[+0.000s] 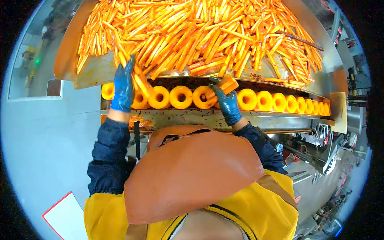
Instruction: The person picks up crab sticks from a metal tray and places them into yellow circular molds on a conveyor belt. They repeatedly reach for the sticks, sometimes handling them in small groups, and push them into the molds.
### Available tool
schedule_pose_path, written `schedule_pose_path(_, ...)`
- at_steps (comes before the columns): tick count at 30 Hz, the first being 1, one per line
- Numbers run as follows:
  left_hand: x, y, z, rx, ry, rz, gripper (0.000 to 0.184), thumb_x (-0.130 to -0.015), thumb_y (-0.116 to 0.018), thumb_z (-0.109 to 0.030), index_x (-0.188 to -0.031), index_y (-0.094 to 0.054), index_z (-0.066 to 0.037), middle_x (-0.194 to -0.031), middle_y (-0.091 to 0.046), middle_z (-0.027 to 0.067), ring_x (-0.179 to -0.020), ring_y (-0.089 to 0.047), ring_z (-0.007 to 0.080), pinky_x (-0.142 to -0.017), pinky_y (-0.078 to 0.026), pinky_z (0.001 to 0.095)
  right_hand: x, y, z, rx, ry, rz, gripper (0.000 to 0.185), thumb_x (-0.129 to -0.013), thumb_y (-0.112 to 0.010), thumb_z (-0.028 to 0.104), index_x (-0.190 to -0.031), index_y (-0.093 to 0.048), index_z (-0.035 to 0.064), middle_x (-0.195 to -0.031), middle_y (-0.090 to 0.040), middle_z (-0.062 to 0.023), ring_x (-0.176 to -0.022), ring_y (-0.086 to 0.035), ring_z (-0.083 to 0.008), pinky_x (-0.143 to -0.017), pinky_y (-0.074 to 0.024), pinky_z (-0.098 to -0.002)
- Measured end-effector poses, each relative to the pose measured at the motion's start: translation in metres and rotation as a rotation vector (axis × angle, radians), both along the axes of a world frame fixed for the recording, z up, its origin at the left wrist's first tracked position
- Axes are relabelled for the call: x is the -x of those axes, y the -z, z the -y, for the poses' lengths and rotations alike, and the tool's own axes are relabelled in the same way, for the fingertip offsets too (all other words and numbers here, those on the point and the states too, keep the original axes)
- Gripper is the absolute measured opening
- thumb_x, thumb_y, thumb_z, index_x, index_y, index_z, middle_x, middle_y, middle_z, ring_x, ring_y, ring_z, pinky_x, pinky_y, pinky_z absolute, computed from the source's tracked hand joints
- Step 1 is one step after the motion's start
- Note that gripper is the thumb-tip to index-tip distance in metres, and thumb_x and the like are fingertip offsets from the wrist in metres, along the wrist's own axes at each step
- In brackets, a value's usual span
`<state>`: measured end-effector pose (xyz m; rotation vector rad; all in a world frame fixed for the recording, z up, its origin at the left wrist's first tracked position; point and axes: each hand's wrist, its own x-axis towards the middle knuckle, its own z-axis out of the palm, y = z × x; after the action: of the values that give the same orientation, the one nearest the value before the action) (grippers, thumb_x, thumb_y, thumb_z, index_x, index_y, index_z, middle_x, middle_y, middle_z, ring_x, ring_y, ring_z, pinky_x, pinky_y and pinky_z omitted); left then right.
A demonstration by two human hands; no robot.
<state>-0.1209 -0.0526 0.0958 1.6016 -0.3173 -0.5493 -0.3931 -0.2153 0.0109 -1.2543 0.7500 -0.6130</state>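
Observation:
My left hand [123, 88], in a blue glove, is closed around a bundle of orange, oily-looking strips [141, 83] at the tray's near left edge. The strips slant down toward the row of yellow funnel-shaped cups [181, 97]. My right hand [229, 105], also blue-gloved, grips a short bundle of orange strips [229, 83] just above the cups, right of the middle. Its fingers are partly hidden behind that bundle. Beyond both hands, a heap of similar strips [192, 32] covers much of the metal tray [66, 60].
A dark rod [304, 41] lies on the heap at the right. In front of the cups runs a metal ledge [180, 118], with loose strips at its left end. A brown apron [192, 172] bulges close below it. Machinery with cables [320, 138] stands at the right.

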Motion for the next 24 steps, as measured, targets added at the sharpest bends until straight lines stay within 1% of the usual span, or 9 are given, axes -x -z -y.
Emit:
schedule_pose_path(2,0.009,0.025,-0.019,0.084,0.004,-0.006,0.039,-0.089,-0.058,-0.026,-0.117,-0.054,0.001,-0.108,-0.057,0.0073,-0.099,-0.053,0.0148,-0.087,-0.043,0.03,-0.006,-0.015,-0.008,0.145,-0.028,0.081,0.017,-0.085,-0.066,0.016,-0.092,-0.065,0.0008,-0.082,-0.067,-0.0056,-0.069,-0.063,-0.013,-0.063,-0.0507,-0.0271)
schedule_pose_path(6,0.048,0.02,-0.029,0.105,-0.06,0.086,0.036,-0.089,-0.059,-0.023,-0.116,-0.054,0.0,-0.105,-0.057,0.0063,-0.098,-0.053,0.0147,-0.086,-0.044,0.0294,-0.029,0.009,-0.021,0.143,-0.168,-0.119,0.024,-0.084,-0.065,0.014,-0.104,-0.062,0.0012,-0.089,-0.066,-0.0078,-0.078,-0.063,-0.015,-0.069,-0.0503,-0.0281)
schedule_pose_path(8,0.049,0.026,-0.035,0.133,-0.115,0.053,0.037,-0.089,-0.06,-0.021,-0.118,-0.052,0.0,-0.105,-0.056,0.0058,-0.096,-0.053,0.0144,-0.085,-0.044,0.0285,-0.036,0.013,-0.023,0.568,-0.084,0.019,0.031,-0.085,-0.064,0.013,-0.113,-0.058,0.0017,-0.093,-0.065,-0.01,-0.076,-0.063,-0.0165,-0.068,-0.0507,-0.0298)
schedule_pose_path(14,0.048,0.036,-0.051,0.129,-0.165,0.013,0.036,-0.088,-0.06,-0.019,-0.119,-0.051,-0.003,-0.103,-0.056,0.0046,-0.094,-0.053,0.0134,-0.082,-0.044,0.0275,-0.042,0.003,-0.029,0.274,-0.157,-0.055,0.028,-0.085,-0.063,0.012,-0.111,-0.059,0.0024,-0.084,-0.064,-0.0063,-0.069,-0.061,-0.0111,-0.063,-0.0503,-0.0273)
schedule_pose_path(16,0.052,0.037,-0.051,0.073,-0.162,-0.026,0.036,-0.088,-0.06,-0.02,-0.119,-0.052,-0.003,-0.101,-0.057,0.0046,-0.091,-0.054,0.0138,-0.081,-0.045,0.0276,-0.069,0.019,-0.041,0.194,-0.183,0.25,0.024,-0.084,-0.066,0.012,-0.105,-0.062,0.0027,-0.076,-0.064,-0.0035,-0.063,-0.06,-0.0106,-0.059,-0.0499,-0.0273)
schedule_pose_path(18,0.06,0.03,-0.045,0.101,-0.154,0.02,0.035,-0.088,-0.061,-0.02,-0.117,-0.053,-0.003,-0.1,-0.057,0.0044,-0.091,-0.054,0.0132,-0.08,-0.046,0.0278,-0.08,0.019,-0.046,0.404,-0.335,-0.127,0.037,-0.076,-0.074,0.025,-0.105,-0.063,0.0032,-0.09,-0.066,-0.0138,-0.08,-0.064,-0.0234,-0.073,-0.0505,-0.0317)
schedule_pose_path(21,0.063,0.028,-0.046,0.108,-0.171,-0.005,0.031,-0.085,-0.065,-0.016,-0.112,-0.054,-0.002,-0.096,-0.059,0.0035,-0.086,-0.055,0.0116,-0.076,-0.047,0.0259,-0.076,0.016,-0.045,0.473,-0.429,-0.208,0.045,-0.075,-0.074,0.034,-0.108,-0.062,0.005,-0.101,-0.063,-0.0186,-0.093,-0.062,-0.0292,-0.082,-0.0484,-0.0353)
schedule_pose_path(23,0.057,0.038,-0.055,-0.086,-0.052,0.04,0.03,-0.083,-0.068,-0.016,-0.106,-0.057,-0.001,-0.091,-0.06,0.0034,-0.081,-0.056,0.0107,-0.07,-0.048,0.0252,-0.073,-0.003,-0.042,0.866,-0.33,-0.187,0.045,-0.079,-0.069,0.034,-0.111,-0.06,0.0043,-0.105,-0.062,-0.0201,-0.1,-0.059,-0.032,-0.086,-0.0469,-0.0365)
schedule_pose_path(24,0.059,0.04,-0.056,-0.194,0.021,0.101,0.03,-0.082,-0.069,-0.017,-0.104,-0.058,0.0,-0.089,-0.06,0.0034,-0.079,-0.056,0.0104,-0.069,-0.048,0.0251,-0.076,-0.011,-0.042,0.866,-0.332,-0.185,0.045,-0.079,-0.069,0.034,-0.111,-0.06,0.0043,-0.105,-0.062,-0.0201,-0.1,-0.059,-0.032,-0.086,-0.0469,-0.0365)
